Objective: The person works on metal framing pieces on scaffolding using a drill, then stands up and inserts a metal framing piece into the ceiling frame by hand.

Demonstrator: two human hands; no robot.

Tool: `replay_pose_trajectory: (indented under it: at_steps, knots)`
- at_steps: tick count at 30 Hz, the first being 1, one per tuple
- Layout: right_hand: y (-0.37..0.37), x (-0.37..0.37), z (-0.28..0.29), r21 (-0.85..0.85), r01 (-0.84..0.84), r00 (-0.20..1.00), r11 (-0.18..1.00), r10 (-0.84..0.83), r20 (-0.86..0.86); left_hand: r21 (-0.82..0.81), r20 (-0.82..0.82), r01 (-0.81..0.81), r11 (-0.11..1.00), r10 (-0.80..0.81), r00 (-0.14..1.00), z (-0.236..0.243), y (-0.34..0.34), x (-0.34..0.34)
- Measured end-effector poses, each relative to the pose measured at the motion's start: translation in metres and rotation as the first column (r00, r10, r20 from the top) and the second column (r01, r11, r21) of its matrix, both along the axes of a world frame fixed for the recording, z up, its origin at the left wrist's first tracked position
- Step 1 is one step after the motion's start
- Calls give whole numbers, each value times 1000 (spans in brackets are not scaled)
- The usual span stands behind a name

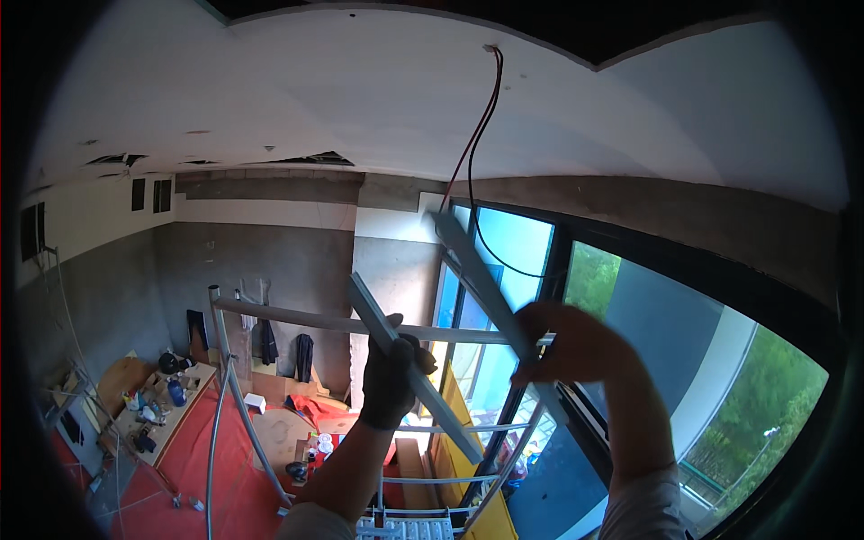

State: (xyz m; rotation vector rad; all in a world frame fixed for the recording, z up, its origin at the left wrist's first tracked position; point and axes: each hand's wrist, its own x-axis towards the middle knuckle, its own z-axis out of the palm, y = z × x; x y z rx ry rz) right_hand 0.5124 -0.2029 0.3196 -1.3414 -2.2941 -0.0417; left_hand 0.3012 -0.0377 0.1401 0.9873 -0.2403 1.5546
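Observation:
My left hand (391, 387), in a dark glove that leaves fingertips bare, is closed round a short grey metal channel (443, 421). That piece slants from upper left to lower right in front of a scaffold rail. My right hand (576, 340) is bent over at the wrist and blurred, its fingers closed on a second, longer grey metal channel (480, 277). This one tilts the same way, its upper end higher than the other's. The two pieces are apart. Behind the longer piece's upper end, dark and red wires (483, 117) hang from the ceiling.
A curved scaffold rail (288, 314) crosses just beyond my hands, with a metal platform (407, 529) below. The white ceiling (387, 99) has a cut-out opening (504, 20) overhead. Large dark-framed windows (666, 315) stand on the right. A cluttered workbench (184, 409) is far below left.

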Motion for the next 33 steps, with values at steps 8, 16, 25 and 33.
replay_pose_trajectory:
  at_steps: [8, 16, 25, 33]
  knots:
    - [-10, -30, 155, 293, -59, 821, 954, 214, -530, -59, -328, -159, 986, 131, 935, -31, -15, 11]
    - [1, -61, 256, 675, -45, 653, 737, 533, -538, -117, -456, -89, 989, 26, 890, -42, -21, 6]
    - [10, -75, 299, 793, 148, 394, 592, 700, -596, -86, -588, -29, 996, -27, 809, -67, -11, 7]
    - [-2, -87, 317, 811, 205, 270, 547, 765, -584, -164, -723, -38, 986, -94, 684, -89, -8, -4]
